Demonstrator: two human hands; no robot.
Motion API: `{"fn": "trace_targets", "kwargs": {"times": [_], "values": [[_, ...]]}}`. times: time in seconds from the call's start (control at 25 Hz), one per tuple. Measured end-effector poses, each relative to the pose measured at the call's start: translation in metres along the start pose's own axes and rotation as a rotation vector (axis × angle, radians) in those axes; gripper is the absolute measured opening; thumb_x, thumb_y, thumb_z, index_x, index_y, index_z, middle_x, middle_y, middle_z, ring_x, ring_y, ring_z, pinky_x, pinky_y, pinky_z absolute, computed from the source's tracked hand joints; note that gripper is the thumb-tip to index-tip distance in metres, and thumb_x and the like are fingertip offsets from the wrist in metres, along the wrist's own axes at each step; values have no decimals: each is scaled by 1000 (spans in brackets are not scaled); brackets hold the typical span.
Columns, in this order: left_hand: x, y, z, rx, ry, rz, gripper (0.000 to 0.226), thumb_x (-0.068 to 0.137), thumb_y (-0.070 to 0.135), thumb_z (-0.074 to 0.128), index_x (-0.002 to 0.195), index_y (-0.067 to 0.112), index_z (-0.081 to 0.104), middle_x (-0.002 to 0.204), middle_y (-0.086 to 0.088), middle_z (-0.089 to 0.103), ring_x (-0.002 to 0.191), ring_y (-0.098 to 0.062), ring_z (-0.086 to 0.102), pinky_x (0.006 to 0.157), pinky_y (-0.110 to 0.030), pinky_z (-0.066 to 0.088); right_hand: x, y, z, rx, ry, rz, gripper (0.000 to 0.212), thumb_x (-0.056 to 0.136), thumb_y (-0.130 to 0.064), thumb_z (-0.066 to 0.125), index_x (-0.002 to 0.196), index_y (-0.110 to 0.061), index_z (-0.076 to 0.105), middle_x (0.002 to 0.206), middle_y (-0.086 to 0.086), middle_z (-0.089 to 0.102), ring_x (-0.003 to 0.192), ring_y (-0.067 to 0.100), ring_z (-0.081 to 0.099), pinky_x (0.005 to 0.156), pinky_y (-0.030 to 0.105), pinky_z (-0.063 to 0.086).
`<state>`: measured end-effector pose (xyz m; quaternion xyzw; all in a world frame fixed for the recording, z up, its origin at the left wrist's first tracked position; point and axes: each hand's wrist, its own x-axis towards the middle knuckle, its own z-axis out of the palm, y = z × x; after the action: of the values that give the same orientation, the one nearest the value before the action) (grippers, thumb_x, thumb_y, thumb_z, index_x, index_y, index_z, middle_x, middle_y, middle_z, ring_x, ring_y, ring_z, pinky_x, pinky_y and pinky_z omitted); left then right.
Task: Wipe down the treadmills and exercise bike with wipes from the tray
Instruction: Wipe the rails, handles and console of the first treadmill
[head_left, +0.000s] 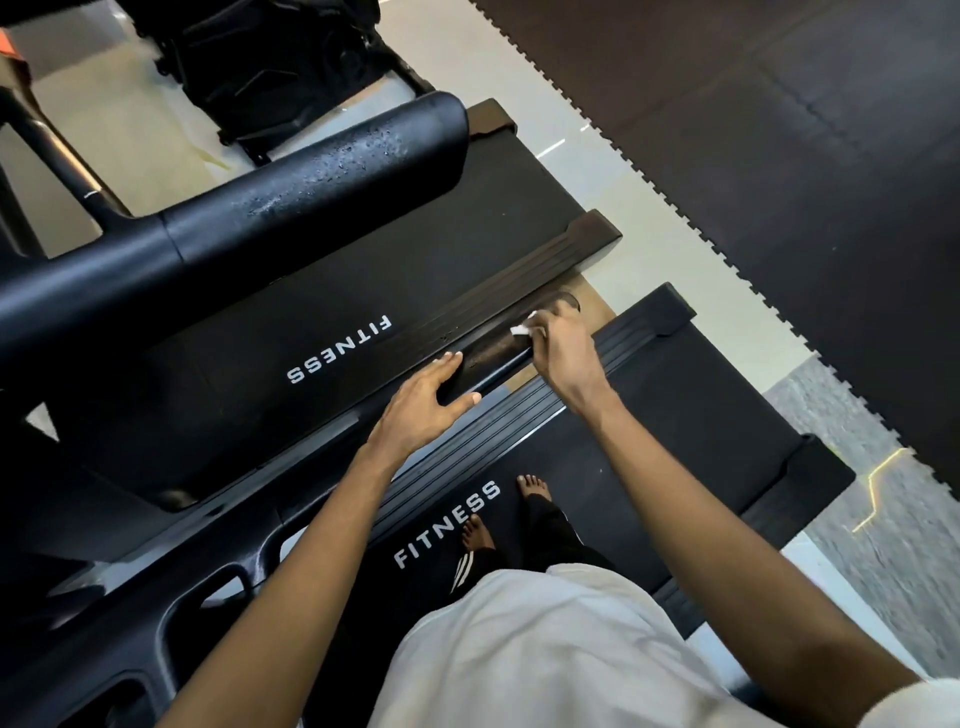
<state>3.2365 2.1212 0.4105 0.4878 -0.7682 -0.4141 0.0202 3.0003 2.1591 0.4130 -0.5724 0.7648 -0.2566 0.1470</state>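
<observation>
Wipe (519, 330), small & white, is pinched in fingertips of R hand (563, 353) and pressed on top of black handrail (493, 358), near its rounded far end. L hand (426, 400) lies on same rail closer in, fingers straight, thumb spread to near side, holding nothing. Person stands barefoot on near treadmill (649, 415), FITNESS on belt. 2nd treadmill (260, 338) runs alongside on left; its thick arm (311, 176) has droplets on top.
</observation>
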Motion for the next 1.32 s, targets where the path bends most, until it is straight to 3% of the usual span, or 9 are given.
{"fn": "trace_targets", "kwargs": {"times": [0.12, 0.24, 0.32, 0.44, 0.6, 0.76, 0.96, 1.08, 1.32], "values": [[6, 13, -2, 47, -30, 35, 62, 92, 56, 65, 149, 46, 42, 161, 6, 35, 146, -12, 35, 120, -41, 31, -33, 9, 5, 325, 186, 224, 14, 101, -18, 58, 110, -12, 66, 109, -4, 56, 86, 4, 55, 78, 5, 43], [17, 26, -6, 92, -48, 27, 58, 91, 56, 65, 145, 51, 45, 158, 5, 40, 141, -13, 42, 114, -31, 35, -33, 14, 31, 746, 335, 652, 9, 97, -21, 65, 104, -16, 62, 101, -4, 64, 89, 7, 64, 84, 26, 56], [22, 34, -6, 120, -71, 27, 59, 90, 56, 66, 145, 51, 44, 158, 5, 41, 140, -12, 44, 108, -22, 33, -31, 11, 46, 1046, 364, 845, 6, 96, -14, 65, 101, -16, 61, 93, -4, 63, 85, 11, 62, 85, 32, 57], [25, 43, -2, 139, -67, 25, 59, 92, 53, 65, 147, 47, 44, 158, 2, 40, 142, -9, 40, 104, -16, 27, -26, 18, 59, 1215, 350, 968, 7, 97, -8, 63, 100, -13, 60, 89, -1, 61, 82, 11, 60, 83, 31, 57], [31, 52, 6, 154, -18, -8, 61, 90, 61, 62, 147, 49, 42, 155, 4, 44, 143, -8, 40, 111, -23, 32, -7, 37, 74, 1337, 280, 1149, 19, 97, -6, 61, 114, 2, 63, 90, 2, 63, 80, 11, 60, 83, 29, 55], [36, 57, 16, 144, 4, -46, 63, 90, 61, 62, 148, 44, 43, 154, 4, 46, 143, -4, 38, 115, -24, 30, -12, 37, 86, 1418, 179, 1136, 12, 95, -6, 63, 106, -2, 65, 93, 5, 64, 85, 15, 62, 82, 28, 54], [38, 67, 23, 154, 15, -74, 65, 92, 61, 59, 151, 41, 40, 158, 7, 40, 147, -6, 32, 120, -29, 27, 0, 50, 76, 1430, 267, 1202, 19, 95, -11, 65, 112, -1, 65, 88, 2, 66, 81, 13, 63, 79, 27, 55], [43, 78, 25, 160, 18, -77, 64, 94, 59, 59, 151, 37, 42, 158, 10, 39, 146, -5, 31, 117, -23, 23, -10, 48, 63, 1366, 319, 1011, 13, 95, -11, 66, 108, -8, 67, 98, 3, 67, 91, 13, 63, 89, 30, 55], [58, 101, 31, 166, 19, -89, 68, 93, 57, 62, 151, 26, 44, 155, 14, 42, 144, 0, 32, 119, -25, 27, -10, 64, 19, 1076, 346, 600, 10, 95, -13, 67, 103, -11, 72, 101, -2, 71, 90, 1, 65, 79, 13, 51]]}}
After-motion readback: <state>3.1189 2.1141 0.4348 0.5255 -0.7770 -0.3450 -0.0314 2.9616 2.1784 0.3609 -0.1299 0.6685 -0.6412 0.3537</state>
